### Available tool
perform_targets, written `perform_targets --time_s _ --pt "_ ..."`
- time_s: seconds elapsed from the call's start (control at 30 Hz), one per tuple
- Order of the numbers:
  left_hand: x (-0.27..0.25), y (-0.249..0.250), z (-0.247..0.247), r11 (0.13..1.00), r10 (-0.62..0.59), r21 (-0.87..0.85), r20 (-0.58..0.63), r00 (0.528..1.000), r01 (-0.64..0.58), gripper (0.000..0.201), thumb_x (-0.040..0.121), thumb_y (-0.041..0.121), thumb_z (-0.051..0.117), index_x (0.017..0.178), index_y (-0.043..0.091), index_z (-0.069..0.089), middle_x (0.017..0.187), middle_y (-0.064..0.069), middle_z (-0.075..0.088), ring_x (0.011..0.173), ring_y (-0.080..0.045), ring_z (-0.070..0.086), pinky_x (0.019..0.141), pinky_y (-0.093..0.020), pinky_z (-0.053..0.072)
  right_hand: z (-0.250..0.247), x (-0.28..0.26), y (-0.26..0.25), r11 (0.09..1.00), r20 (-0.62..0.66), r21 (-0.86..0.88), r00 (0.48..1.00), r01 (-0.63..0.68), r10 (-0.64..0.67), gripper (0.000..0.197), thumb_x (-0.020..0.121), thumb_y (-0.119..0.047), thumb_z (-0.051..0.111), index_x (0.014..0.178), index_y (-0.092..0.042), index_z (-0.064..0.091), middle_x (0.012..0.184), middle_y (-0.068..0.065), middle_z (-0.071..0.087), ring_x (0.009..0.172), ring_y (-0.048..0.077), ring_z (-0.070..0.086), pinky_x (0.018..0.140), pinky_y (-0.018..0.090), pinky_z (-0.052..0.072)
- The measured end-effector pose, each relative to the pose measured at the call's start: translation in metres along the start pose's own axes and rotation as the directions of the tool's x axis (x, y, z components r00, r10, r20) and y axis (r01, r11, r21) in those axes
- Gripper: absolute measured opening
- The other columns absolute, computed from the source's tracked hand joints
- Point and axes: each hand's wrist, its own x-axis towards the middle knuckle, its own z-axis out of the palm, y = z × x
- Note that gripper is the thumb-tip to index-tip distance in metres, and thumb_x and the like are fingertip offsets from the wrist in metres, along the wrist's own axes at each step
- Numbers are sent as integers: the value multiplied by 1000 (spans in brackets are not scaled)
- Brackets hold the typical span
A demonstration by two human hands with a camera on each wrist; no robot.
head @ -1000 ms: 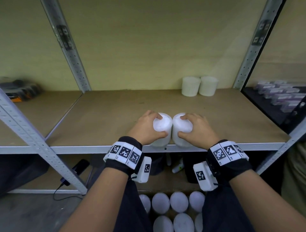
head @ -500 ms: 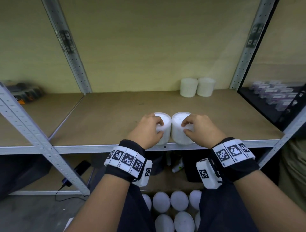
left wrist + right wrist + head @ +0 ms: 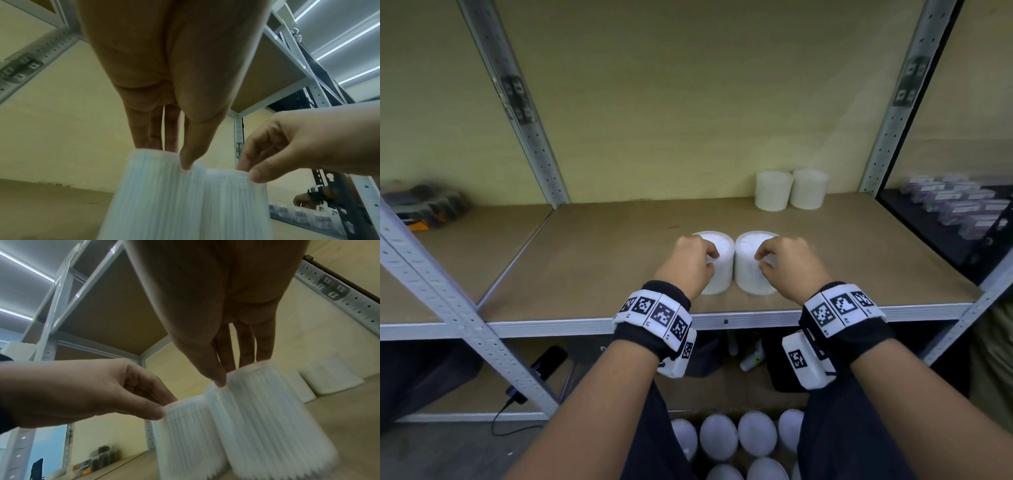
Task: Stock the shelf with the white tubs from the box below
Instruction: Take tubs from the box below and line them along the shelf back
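I see a metal rack w/ a brown shelf [image 3: 592,260] and a yellow back wall. Two white tubs [image 3: 791,188] stand side by side at the back right corner of the shelf. Two more stand near the front edge, around the middle, touching each other.

My left hand [image 3: 688,263] is on the left tub [image 3: 717,263]. My right hand [image 3: 789,263] is on the right tub [image 3: 751,263]. In the wrist views each hand pinches its tub at the top rim, thumb on the near side, fingers [image 3: 156,129] over the top. The grip is light, just fingertips, not wrapped round.

Both tubs look set down on the shelf, upright. The wrist views are blurry, so I can't tell if the bottoms are fully flat.

More tubs sit in the box below [image 3: 736,442], so I think there's lots left to do.

What could go wrong: these two are close to the front edge. If I pull my hands back fast, a finger could hook a rim and tip a tub off the edge. Pushing them back by the rim only could make them tilt & fall over.
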Motion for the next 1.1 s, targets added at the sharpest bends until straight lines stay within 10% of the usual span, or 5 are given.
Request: perform_targets --time_s 0.73,1.1 --pt "162 -38 16 999 -1 -41 -24 1000 0 27 87 4 58 111 9 70 117 -8 67 109 -21 62 98 -27 47 21 162 21 1000 24 -2 999 -23 23 22 89 -10 55 105 -11 70 111 7 70 105 25 63 89 33 51" --pt "220 -55 29 999 39 -35 -71 997 -42 26 88 7 57 111 10 69 115 -7 67 108 -21 62 92 -21 43 40 221 36 999 -41 -51 999 1 -4 20 92 -15 52 104 -9 67 108 8 68 99 26 63 71 24 36"
